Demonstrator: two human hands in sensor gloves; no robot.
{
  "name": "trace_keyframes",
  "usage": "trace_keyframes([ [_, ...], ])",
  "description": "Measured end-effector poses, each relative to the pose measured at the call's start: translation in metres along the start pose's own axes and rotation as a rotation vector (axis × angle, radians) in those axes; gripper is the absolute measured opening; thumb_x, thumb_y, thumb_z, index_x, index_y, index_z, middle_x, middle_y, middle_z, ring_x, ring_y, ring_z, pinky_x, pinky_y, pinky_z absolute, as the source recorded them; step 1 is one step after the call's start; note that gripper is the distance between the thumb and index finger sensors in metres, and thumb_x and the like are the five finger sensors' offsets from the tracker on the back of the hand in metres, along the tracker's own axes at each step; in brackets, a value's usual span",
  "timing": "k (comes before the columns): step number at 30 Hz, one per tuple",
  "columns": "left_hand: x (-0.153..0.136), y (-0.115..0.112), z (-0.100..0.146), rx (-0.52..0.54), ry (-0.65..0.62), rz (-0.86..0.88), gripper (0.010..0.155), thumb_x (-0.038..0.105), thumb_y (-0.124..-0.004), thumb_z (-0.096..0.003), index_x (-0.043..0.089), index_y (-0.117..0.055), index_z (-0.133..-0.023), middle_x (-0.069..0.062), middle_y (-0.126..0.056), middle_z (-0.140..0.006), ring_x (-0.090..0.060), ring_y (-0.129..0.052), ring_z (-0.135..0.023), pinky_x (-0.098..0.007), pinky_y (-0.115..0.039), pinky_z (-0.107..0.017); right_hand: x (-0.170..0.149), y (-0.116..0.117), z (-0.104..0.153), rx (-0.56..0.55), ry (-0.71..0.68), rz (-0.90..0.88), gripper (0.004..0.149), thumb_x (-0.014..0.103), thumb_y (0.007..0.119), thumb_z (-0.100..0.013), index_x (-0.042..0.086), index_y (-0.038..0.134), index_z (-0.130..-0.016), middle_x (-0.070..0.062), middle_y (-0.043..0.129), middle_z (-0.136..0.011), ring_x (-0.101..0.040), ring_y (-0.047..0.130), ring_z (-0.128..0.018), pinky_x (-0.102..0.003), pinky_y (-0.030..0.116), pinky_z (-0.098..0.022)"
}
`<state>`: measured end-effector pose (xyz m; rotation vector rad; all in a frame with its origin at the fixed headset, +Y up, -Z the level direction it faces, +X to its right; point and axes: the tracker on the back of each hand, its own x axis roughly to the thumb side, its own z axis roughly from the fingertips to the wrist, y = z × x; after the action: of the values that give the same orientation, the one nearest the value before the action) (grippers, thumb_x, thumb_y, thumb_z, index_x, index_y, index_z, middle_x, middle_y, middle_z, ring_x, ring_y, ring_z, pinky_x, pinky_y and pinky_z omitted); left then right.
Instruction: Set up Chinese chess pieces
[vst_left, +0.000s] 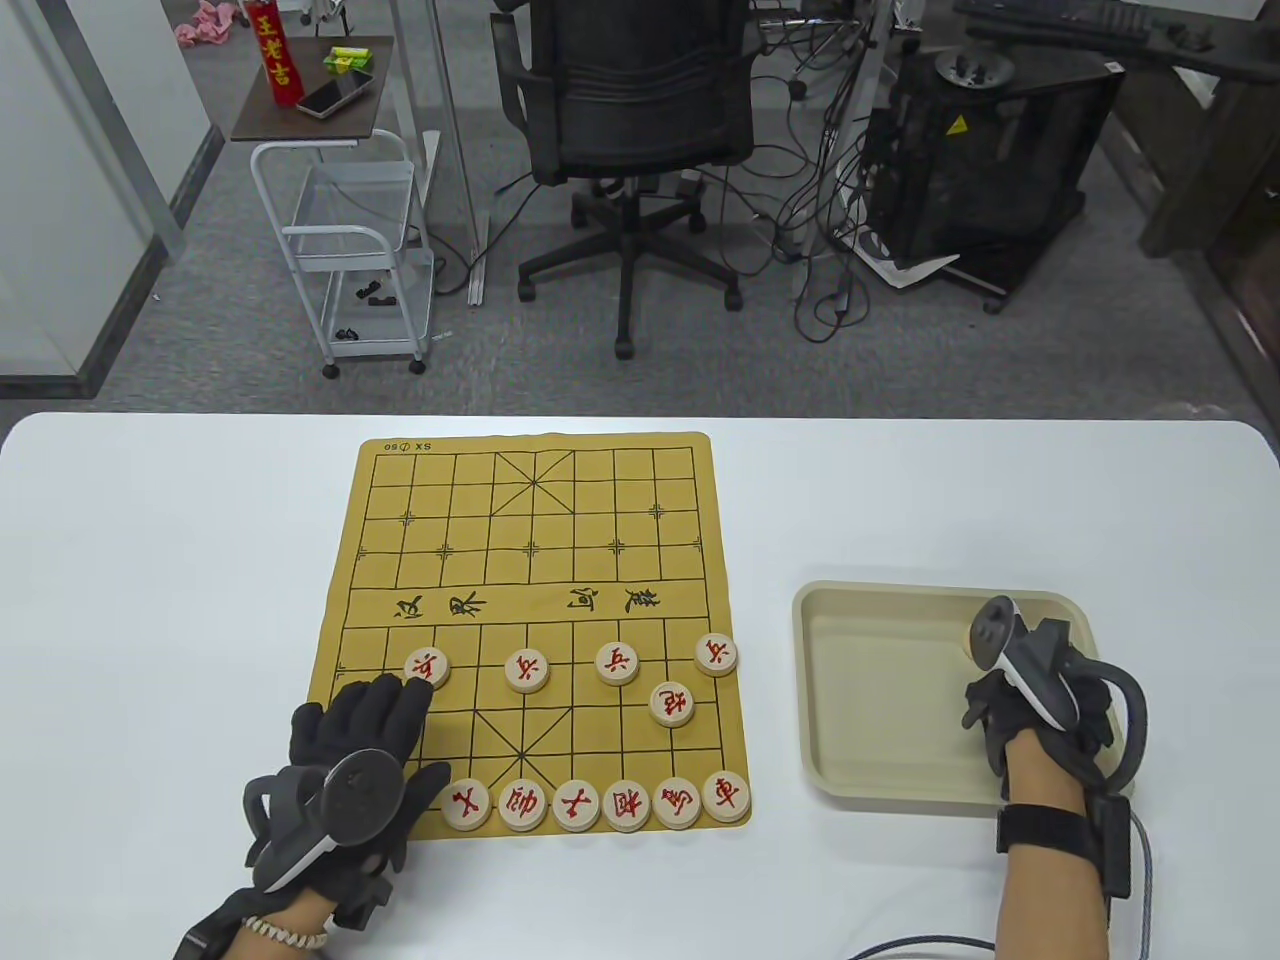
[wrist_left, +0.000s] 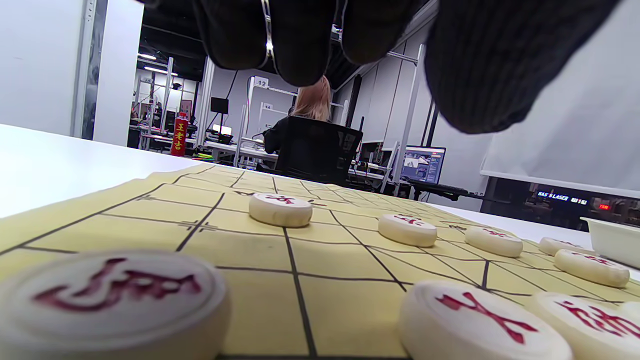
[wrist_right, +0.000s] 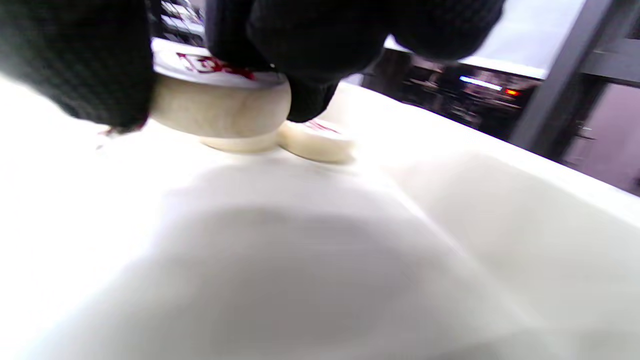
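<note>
Red-lettered chess pieces (vst_left: 577, 805) stood on the near half of a tan board (vst_left: 530, 560) laid on the white tabletop (vst_left: 150, 600): six along the near edge, four one row short of the river, one more (vst_left: 673, 704) between the rows toward the right.

From above, left hand (vst_left: 365, 735) lay over the board's near-left corner, fingers stretched flat and forward, fingertips touching or just beside the leftmost piece of the far row (vst_left: 427, 667); gripped nothing. Hid the corner beneath it in that view. Left wrist view alone revealed a further piece (wrist_left: 112, 300) there, close under the camera, with fingers (wrist_left: 295, 45) hanging above the board and clear of it. Same low view also took in a seated person (wrist_left: 310, 135) at a distant desk.

Right hand (vst_left: 1010, 700) sat inside a cream tray (vst_left: 870, 680) to the right of the board, well apart from it. From above, tracker (vst_left: 1015, 660) covered the fingers, so no piece showed in the tray. Right wrist view settled it: fingers (wrist_right: 320, 55) and thumb pinched a round piece (wrist_right: 220, 102) by its rim, just above the tray floor. Behind it, one more piece (wrist_right: 315, 140) lay flat, with the edge of another seemingly beneath the held one, too blurred to be sure.
</note>
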<state>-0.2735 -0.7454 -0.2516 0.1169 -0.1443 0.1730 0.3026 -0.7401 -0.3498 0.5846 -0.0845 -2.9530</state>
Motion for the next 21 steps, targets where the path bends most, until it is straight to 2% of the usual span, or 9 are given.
trace_keyframes([
  [5, 0.001, 0.000, 0.001, 0.009, -0.013, 0.006, 0.084, 0.055, -0.084, -0.0382, 0.031, -0.048, -0.110, -0.012, -0.057, -0.118, -0.047, -0.060, -0.110, -0.074, -0.040, -0.074, 0.048, -0.023, 0.048, -0.116, -0.161, -0.098, 0.070, 0.058, 0.098, -0.030, 0.026, 0.075, -0.088, -0.005, 0.090, -0.088, -0.008, 0.097, -0.047, -0.034, 0.087, -0.041],
  [12, 0.001, -0.001, 0.002, 0.014, -0.036, 0.015, 0.084, 0.055, -0.084, -0.0383, 0.031, -0.048, -0.110, -0.012, -0.057, -0.118, -0.046, -0.060, -0.110, -0.074, -0.040, -0.074, 0.142, -0.050, 0.135, -0.229, -0.435, -0.201, 0.070, 0.058, 0.098, -0.030, 0.026, 0.075, -0.088, -0.004, 0.089, -0.089, -0.008, 0.097, -0.048, -0.035, 0.087, -0.043],
  [17, 0.002, -0.001, 0.004, 0.010, -0.062, 0.012, 0.083, 0.055, -0.084, -0.0382, 0.031, -0.048, -0.110, -0.012, -0.057, -0.118, -0.046, -0.061, -0.109, -0.074, -0.040, -0.074, 0.196, -0.055, 0.184, -0.246, -0.612, -0.249, 0.070, 0.058, 0.098, -0.031, 0.027, 0.075, -0.089, -0.004, 0.089, -0.089, -0.008, 0.097, -0.049, -0.035, 0.087, -0.043],
  [21, 0.004, -0.003, 0.004, 0.006, -0.074, 0.003, 0.083, 0.055, -0.084, -0.0382, 0.031, -0.048, -0.109, -0.012, -0.058, -0.118, -0.046, -0.061, -0.109, -0.074, -0.041, -0.074, 0.223, -0.047, 0.210, -0.278, -0.693, -0.271, 0.070, 0.058, 0.098, -0.030, 0.027, 0.074, -0.089, -0.003, 0.089, -0.090, -0.008, 0.097, -0.050, -0.035, 0.086, -0.044],
])
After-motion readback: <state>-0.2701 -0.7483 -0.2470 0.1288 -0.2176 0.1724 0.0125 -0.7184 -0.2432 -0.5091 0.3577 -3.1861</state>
